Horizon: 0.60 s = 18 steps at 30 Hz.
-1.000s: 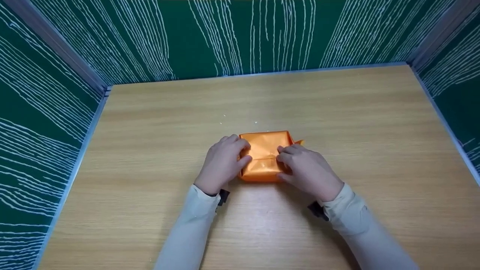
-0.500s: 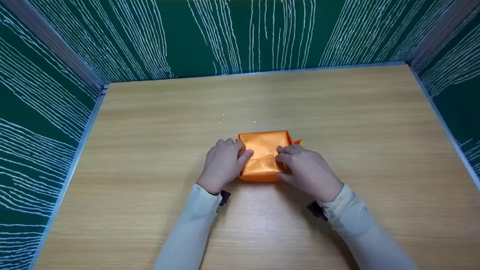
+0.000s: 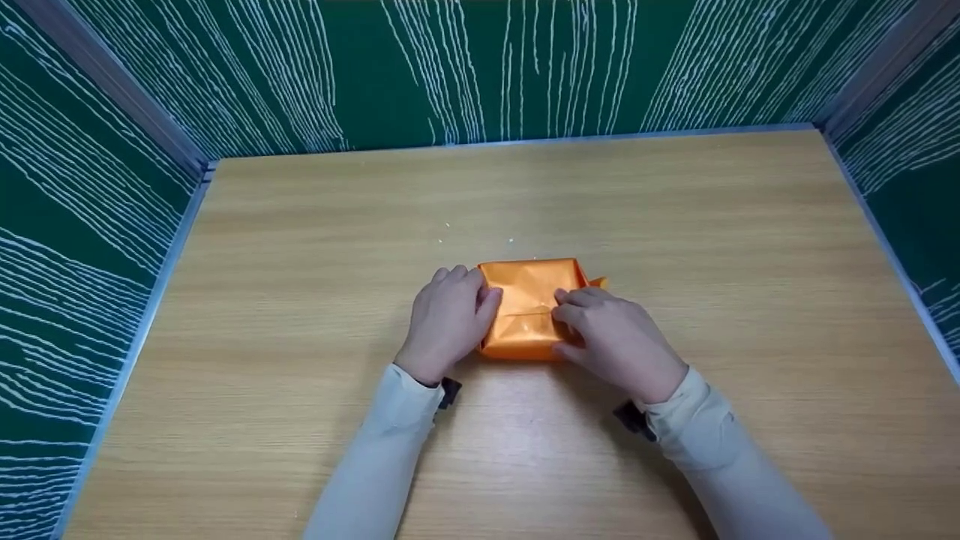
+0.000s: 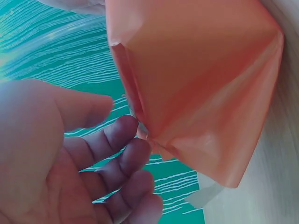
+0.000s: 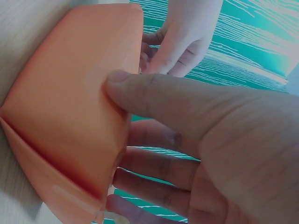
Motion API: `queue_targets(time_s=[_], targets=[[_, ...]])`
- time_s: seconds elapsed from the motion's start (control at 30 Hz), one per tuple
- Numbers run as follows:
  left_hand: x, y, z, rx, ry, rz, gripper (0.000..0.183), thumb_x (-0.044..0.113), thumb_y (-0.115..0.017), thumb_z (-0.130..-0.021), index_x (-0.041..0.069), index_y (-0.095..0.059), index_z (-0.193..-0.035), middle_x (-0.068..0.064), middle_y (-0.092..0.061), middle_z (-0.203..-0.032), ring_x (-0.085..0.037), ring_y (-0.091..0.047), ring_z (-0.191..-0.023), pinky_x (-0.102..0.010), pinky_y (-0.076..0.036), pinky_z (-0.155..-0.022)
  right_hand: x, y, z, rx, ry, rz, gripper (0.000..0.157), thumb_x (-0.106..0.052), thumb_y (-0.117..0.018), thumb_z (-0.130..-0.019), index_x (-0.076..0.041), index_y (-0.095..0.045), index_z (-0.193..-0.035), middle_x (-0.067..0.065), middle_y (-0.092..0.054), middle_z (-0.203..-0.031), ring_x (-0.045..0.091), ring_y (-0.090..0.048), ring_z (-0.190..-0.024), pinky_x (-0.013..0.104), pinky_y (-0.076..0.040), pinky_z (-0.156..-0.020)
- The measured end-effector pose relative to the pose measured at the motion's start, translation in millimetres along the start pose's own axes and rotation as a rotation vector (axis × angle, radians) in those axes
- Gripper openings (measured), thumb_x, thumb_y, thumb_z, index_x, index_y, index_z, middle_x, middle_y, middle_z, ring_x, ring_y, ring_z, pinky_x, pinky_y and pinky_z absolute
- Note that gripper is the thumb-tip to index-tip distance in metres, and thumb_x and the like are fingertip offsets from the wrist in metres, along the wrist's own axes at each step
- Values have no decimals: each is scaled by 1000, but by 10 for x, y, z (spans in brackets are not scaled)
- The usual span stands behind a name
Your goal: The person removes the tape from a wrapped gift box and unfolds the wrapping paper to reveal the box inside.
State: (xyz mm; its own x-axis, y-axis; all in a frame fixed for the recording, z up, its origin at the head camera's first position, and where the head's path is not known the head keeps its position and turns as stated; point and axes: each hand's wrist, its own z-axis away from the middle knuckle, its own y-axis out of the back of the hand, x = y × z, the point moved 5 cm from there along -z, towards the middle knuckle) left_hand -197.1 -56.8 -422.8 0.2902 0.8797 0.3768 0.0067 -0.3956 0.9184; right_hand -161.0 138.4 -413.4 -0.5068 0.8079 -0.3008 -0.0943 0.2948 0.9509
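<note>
An orange paper-wrapped package (image 3: 525, 300) lies on the table between both hands, with a fold line across its top. At its left end is my left hand (image 3: 448, 319), its thumb along the edge in the head view. Seen from the left wrist, the loosely bent fingers (image 4: 135, 154) touch the folded paper end, while the thumb stands off the paper. My right hand (image 3: 619, 341) grips the right part of the package. In the right wrist view its thumb (image 5: 135, 91) presses the near side and its fingers lie over the top. What the paper wraps is hidden.
The package rests on a wood-grain table (image 3: 300, 247). Green walls (image 3: 480, 75) with white lines stand at the back and both sides, edged with blue tape. A few tiny white specks lie behind the package. A pointed orange flap (image 3: 598, 283) sticks out at its right end.
My left hand's thumb has drawn back from the package top to its left edge, and the left fingers have shifted at that end. The right hand and package stay nearly still.
</note>
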Motion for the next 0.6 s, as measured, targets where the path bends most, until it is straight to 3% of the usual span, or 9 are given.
queue_targets(time_s=[0.13,0.33,0.6], targets=[[-13,-28,3,-16,8,27,33,44,-66,-99,17,-60,-82,2,-55,-80,-22,-51,-78,-33,-42,-66,1,-1,4,-10,-5,5,42,-29,-87,-85,-5,-77,-118,17,-67,-135,38,-64,-123,54,-51,-103],[-13,4,5,28,-1,18,29,35,-67,-98,16,-60,-78,1,-55,-77,-22,-52,-75,-34,-43,-63,-11,-10,2,2,12,11,40,-27,-86,-86,-5,-76,-119,18,-68,-134,39,-65,-122,54,-53,-100],[0,45,13,39,21,13,21,28,-67,-96,14,-64,-81,1,-57,-78,-22,-55,-76,-34,-46,-64,-17,-13,11,23,41,38,38,-23,-86,-86,-4,-76,-117,18,-68,-133,37,-65,-121,53,-55,-96]])
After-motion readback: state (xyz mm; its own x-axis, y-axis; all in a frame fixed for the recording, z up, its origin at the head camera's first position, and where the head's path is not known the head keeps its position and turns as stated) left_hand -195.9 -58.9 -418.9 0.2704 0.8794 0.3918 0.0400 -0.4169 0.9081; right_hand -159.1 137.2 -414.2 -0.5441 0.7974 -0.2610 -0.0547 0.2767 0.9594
